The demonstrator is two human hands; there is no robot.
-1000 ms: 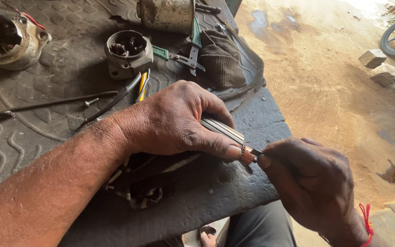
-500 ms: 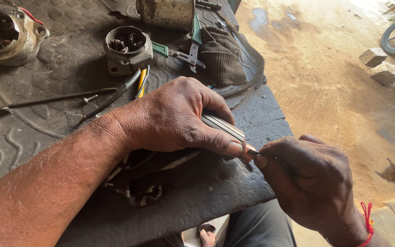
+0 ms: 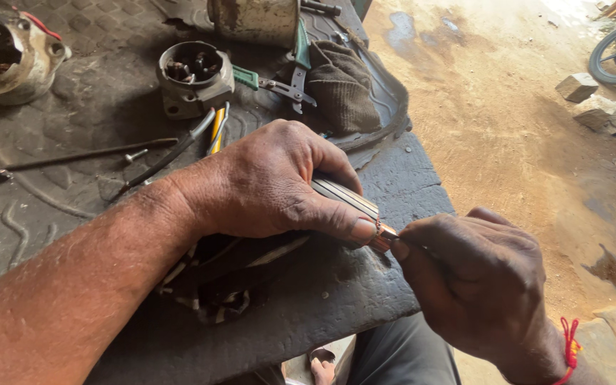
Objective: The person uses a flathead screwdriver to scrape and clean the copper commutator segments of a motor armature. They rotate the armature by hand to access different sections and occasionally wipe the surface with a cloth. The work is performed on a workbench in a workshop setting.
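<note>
Far to the left of my grip sits the round, dirty metal motor housing, parked out of the way on the black ribbed rubber mat. Nearer it, the grey cylindrical end cap with brush parts inside stands open side up, so nothing spills. Just past that lie the green-handled pliers, within reach, beside a crumpled dark cloth.

Now my left hand: fingers wrapped down over the long striped bundle of insulated copper winding leads, pinning it flat to the mat so it cannot twist, thumb pressed close to its bare copper tip. That tip pokes out just over the mat's edge, giving room to work.

Right of the tip, my right hand is pinched tight, fingertips together against the copper end. Whether a small tool is inside that pinch, I cannot tell.
</note>
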